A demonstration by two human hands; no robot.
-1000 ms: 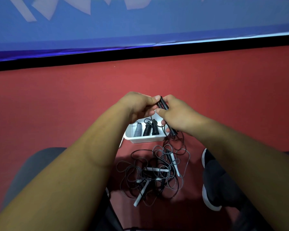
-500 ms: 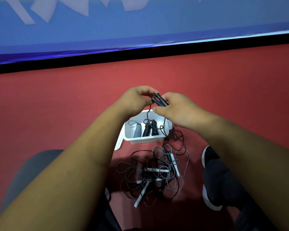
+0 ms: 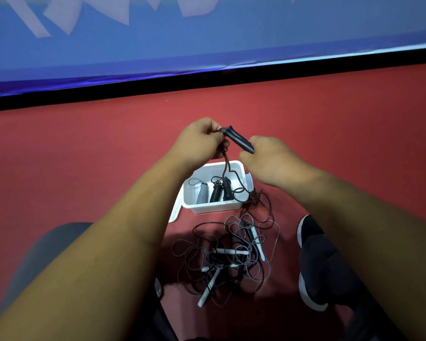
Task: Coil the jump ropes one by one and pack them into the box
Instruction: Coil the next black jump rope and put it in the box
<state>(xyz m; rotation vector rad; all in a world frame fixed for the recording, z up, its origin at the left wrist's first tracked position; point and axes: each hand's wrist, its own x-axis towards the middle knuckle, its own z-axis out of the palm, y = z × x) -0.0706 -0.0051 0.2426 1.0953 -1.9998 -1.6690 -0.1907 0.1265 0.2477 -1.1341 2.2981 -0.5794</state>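
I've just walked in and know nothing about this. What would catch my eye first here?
Two hands meet mid-picture: the left hand and right hand together hold a black jump rope at its handles, cord hanging toward the white box below. That box holds three coiled ropes, and nearer the person a tangle of loose ropes sprawls on the red floor.

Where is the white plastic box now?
Head view, centre: the white plastic box sits on the red floor, just beyond the tangled pile of ropes.
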